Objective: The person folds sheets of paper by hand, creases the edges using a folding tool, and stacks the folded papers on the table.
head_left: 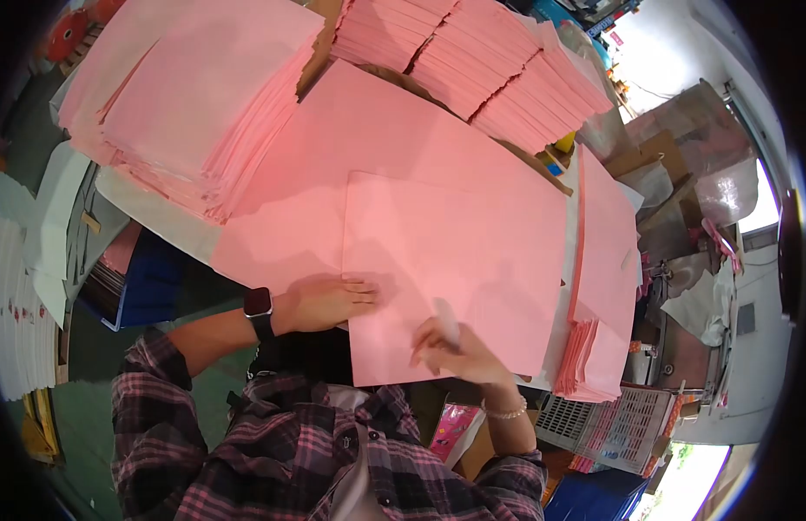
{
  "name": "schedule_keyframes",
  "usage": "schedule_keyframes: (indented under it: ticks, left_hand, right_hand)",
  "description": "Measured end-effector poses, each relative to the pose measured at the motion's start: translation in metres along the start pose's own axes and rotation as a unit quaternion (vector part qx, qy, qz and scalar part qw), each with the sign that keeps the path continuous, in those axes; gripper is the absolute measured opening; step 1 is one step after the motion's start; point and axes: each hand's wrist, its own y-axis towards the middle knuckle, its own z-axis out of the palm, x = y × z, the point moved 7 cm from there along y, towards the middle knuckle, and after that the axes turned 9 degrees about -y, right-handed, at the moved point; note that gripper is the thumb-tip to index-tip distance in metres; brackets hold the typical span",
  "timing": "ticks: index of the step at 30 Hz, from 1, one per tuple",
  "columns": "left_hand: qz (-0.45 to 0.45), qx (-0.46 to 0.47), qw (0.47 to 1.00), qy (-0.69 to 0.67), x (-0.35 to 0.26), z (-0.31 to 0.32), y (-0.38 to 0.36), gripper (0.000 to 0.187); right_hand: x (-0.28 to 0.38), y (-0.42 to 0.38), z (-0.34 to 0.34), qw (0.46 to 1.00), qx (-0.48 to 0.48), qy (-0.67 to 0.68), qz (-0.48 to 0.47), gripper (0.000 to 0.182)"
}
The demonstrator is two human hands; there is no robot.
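Note:
A pink folded sheet [446, 252] lies in front of me, on top of a larger pink sheet [377, 122]. My left hand [329, 304] rests flat on its left edge, fingers stretched out and pointing right. Over the sheet's lower part, my right hand [455, 349] is curled round a pale, rounded piece [446, 318]. Motion blur hides what kind of thing that is. Its upper end sticks out above the fingers, towards the sheet.
At the left stands a tall stack of pink sheets [212, 87]. Several more pink stacks [472, 61] stand at the back. Another pink pile [604, 234] is on the right. A grey plastic crate [615, 425] sits below it, and a blue bin [147, 282] is at lower left.

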Motion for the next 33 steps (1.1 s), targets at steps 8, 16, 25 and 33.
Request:
schedule_keyframes:
  ticks: [8, 16, 25, 33]
  left_hand:
    - [-0.214, -0.176, 0.921, -0.275, 0.05, -0.038, 0.008, 0.029]
    - [-0.339, -0.319, 0.827, -0.316, 0.091, -0.041, 0.009, 0.05]
    - [-0.366, -0.351, 0.776, -0.374, 0.108, -0.025, 0.004, 0.047]
    - [-0.41, -0.295, 0.75, -0.427, 0.11, -0.036, 0.004, 0.041]
  right_hand:
    - [-0.047, -0.022, -0.138, 0.949, -0.276, 0.138, -0.066, 0.038]
    - [-0.098, 0.006, -0.145, 0.924, -0.38, -0.015, 0.04, 0.034]
    - [-0.087, 0.022, -0.156, 0.873, -0.487, 0.016, 0.028, 0.029]
    - [-0.096, 0.037, -0.168, 0.868, -0.491, -0.028, 0.066, 0.028]
